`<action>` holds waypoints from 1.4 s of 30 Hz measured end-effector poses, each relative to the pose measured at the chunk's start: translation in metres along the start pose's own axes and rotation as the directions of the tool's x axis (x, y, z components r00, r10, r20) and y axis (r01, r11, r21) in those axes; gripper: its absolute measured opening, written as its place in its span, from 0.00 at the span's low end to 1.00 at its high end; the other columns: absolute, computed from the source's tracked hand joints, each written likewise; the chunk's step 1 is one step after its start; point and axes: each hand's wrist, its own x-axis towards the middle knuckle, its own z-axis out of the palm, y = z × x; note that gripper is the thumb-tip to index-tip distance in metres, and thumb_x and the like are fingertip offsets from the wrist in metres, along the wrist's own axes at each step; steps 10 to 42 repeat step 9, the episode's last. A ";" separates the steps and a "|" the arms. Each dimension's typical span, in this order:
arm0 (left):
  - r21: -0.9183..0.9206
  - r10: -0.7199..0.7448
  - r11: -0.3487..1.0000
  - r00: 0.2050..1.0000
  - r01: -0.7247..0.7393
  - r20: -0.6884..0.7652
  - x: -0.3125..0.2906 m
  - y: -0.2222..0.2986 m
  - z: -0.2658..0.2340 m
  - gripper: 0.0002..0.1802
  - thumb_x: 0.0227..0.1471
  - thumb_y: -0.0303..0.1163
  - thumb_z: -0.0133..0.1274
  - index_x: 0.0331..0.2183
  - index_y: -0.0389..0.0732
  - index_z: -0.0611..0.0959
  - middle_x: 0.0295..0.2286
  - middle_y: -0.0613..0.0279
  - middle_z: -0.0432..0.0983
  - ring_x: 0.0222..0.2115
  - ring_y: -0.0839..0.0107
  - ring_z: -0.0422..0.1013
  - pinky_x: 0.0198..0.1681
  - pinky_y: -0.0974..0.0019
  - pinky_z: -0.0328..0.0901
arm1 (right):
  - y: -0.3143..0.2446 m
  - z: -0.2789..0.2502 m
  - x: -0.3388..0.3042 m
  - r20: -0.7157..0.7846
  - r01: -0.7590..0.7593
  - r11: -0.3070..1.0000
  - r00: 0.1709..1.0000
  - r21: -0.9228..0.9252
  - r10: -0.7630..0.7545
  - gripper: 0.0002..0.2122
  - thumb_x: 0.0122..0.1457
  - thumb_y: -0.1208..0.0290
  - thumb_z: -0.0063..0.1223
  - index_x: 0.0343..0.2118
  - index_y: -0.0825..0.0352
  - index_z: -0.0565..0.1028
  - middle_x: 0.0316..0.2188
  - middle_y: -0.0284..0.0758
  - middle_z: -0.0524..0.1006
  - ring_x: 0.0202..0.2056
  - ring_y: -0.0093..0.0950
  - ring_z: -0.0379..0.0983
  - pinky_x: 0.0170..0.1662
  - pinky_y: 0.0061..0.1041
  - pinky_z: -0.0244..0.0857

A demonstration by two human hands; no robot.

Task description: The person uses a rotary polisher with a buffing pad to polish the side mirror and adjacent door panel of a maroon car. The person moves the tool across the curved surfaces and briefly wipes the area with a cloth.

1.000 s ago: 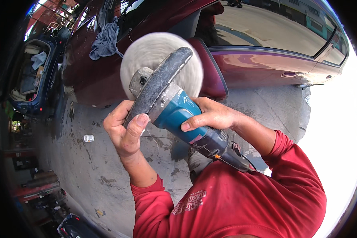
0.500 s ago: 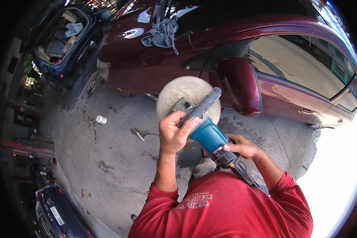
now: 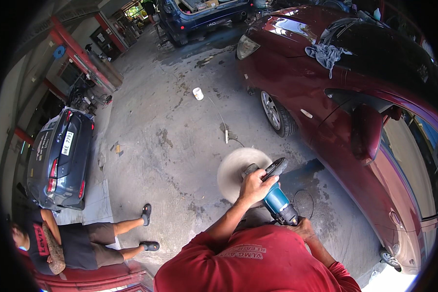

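Note:
A teal and black car polisher [image 3: 278, 200] is held in front of my body, above the concrete floor. Its round off-white pad [image 3: 236, 175] faces away from me and looks smeared, as if spinning. My left hand [image 3: 254, 187] is closed round the polisher near its black front handle [image 3: 278, 168]. At the rear grip, my right hand [image 3: 304, 228] wraps the black end, its fingers partly hidden. The maroon car [image 3: 301, 78] stands to the right, apart from the pad. A grey-blue cloth [image 3: 324, 54] lies on it near the windshield.
The car's side mirror [image 3: 366, 131] juts out at right. A white container [image 3: 198, 93] and a cord connector [image 3: 226, 136] lie on the floor, and a cable [image 3: 310, 194] loops beside the polisher. A dark car [image 3: 63, 155], a blue vehicle [image 3: 204, 19] and another person [image 3: 82, 238] are nearby.
My view has swung left, bringing the person and the dark car into sight. The polisher has moved away from the maroon car's side, still held in both hands.

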 end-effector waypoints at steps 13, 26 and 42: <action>0.004 -0.049 0.999 0.985 0.051 -0.164 0.002 -0.046 -0.085 0.21 0.57 0.47 0.69 0.33 0.35 0.87 0.27 0.50 0.85 0.26 0.61 0.81 0.33 0.58 0.73 | -0.052 0.022 0.048 0.319 -0.136 0.988 0.935 -0.072 0.152 0.36 0.57 0.45 0.75 0.56 0.73 0.80 0.46 0.43 0.86 0.50 0.35 0.81 0.57 0.33 0.72; 0.004 -0.049 0.999 0.985 0.051 -0.164 0.002 -0.046 -0.085 0.21 0.57 0.47 0.69 0.33 0.35 0.87 0.27 0.50 0.85 0.26 0.61 0.81 0.33 0.58 0.73 | -0.052 0.022 0.048 0.319 -0.136 0.988 0.935 -0.072 0.152 0.36 0.57 0.45 0.75 0.56 0.73 0.80 0.46 0.43 0.86 0.50 0.35 0.81 0.57 0.33 0.72; 0.004 -0.049 0.999 0.985 0.051 -0.164 0.002 -0.046 -0.085 0.21 0.57 0.47 0.69 0.33 0.35 0.87 0.27 0.50 0.85 0.26 0.61 0.81 0.33 0.58 0.73 | -0.052 0.022 0.048 0.319 -0.136 0.988 0.935 -0.072 0.152 0.36 0.57 0.45 0.75 0.56 0.73 0.80 0.46 0.43 0.86 0.50 0.35 0.81 0.57 0.33 0.72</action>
